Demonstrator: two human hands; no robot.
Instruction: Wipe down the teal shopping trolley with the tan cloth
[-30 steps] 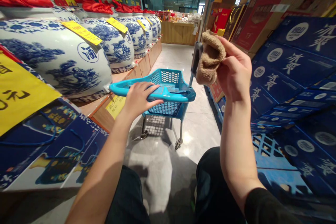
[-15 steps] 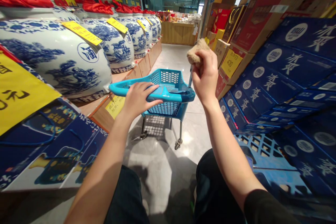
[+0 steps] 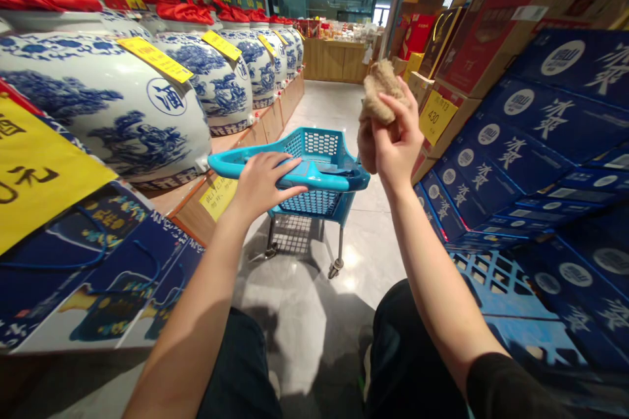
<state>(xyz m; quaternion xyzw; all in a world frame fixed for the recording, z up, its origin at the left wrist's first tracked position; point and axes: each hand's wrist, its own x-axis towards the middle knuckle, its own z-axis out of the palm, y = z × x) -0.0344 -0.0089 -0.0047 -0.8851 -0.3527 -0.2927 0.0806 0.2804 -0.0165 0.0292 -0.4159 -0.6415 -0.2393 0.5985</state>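
A small blue shopping cart (image 3: 339, 180) with a plastic basket stands before me on the floor. My left hand (image 3: 263, 183) lies palm down over its handle bar, fingers across the top and thumb along the near side, holding it. To the right of the cart, my right hand (image 3: 399, 134) is raised and closed round a fuzzy brown cloth (image 3: 381, 88). The cloth is bunched above the fingers, and a fold hangs down beside the thumb. Between the cloth and the handle's right end there is a slight overlap in view; whether they touch I cannot tell.
Large blue-and-white jars (image 3: 162, 137) with red cloth tops line a ledge (image 3: 289, 101) on the left. Stacked blue boxes (image 3: 545, 111) and a blue plastic crate (image 3: 515, 304) flank the right. A wooden counter (image 3: 334, 60) crosses the aisle's far end.
My right hand has moved slightly right and turned, so the cloth now shows a hanging fold. My left hand stays on the cart's handle. The view has shifted a little.
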